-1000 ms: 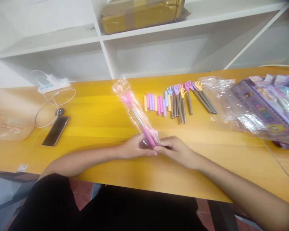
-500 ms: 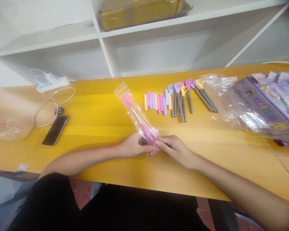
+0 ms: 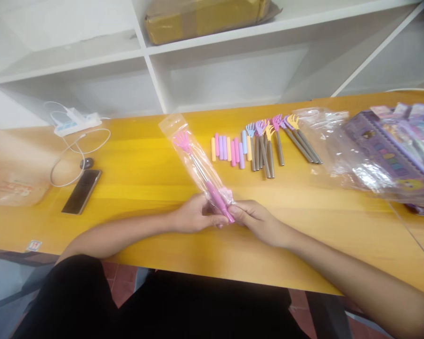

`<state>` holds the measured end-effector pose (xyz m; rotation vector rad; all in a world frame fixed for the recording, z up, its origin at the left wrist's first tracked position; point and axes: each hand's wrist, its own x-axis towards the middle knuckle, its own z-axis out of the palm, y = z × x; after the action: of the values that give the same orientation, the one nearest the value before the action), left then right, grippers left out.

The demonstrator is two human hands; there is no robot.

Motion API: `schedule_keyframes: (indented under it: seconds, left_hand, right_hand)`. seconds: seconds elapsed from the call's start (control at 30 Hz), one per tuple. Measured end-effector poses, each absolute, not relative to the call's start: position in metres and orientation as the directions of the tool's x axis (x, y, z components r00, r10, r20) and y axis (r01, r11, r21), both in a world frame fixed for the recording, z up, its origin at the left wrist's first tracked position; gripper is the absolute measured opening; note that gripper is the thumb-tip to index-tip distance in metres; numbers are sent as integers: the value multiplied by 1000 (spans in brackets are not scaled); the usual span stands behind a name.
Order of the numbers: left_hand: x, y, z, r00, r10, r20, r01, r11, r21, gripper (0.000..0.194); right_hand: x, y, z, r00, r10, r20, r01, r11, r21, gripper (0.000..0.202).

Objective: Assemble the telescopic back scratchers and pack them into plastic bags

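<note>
A pink back scratcher with a hand-shaped head and metal rod lies inside a clear plastic bag, slanting up to the left. My left hand is closed around the bag and the handle from the left, thumb on top. My right hand pinches the bag at the handle's lower end. Beyond them, short coloured tubes lie in a row. To their right are several scratchers with claw heads and grey metal handles.
Clear plastic bags and a purple printed box are at the right. At the left lie a phone, a white cable and a power strip. White shelves holding a cardboard box stand behind the table.
The bag's upper end has swung slightly left and spread wider, and more of the pink handle's lower end shows. Both hands keep their hold with little movement.
</note>
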<state>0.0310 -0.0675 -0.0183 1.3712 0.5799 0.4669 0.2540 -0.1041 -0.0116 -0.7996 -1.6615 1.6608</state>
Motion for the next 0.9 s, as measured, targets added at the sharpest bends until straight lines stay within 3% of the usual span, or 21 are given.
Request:
schedule_keyframes:
  seconds: [0.13, 0.23, 0.37, 0.57, 0.73, 0.9]
  left_hand:
    - [31, -66, -17, 784, 613, -97, 21, 130, 991, 34]
    - [31, -64, -14, 779, 625, -56, 5, 83, 997, 33]
    - [28, -58, -9, 709, 705, -8, -66, 77, 995, 47]
    - [25, -32, -5, 347, 932, -105, -249, 200, 948, 41]
    - [28, -10, -1, 112, 984, -139, -395, 172, 902, 32]
    - [28, -15, -12, 135, 976, -173, -381, 213, 900, 25]
  right_hand:
    - [254, -105, -16, -615, 788, 25, -39, 1, -999, 54]
    - [257, -104, -17, -575, 816, 63, 66, 123, -990, 52]
    - [263, -102, -12, -580, 805, 127, 149, 258, -955, 46]
    - [265, -102, -4, -749, 656, 96, 190, 351, -917, 35]
    - [265, -108, -3, -858, 510, 55, 280, 557, -782, 28]
    - [275, -100, -10, -788, 605, 116, 409, 655, -635, 44]
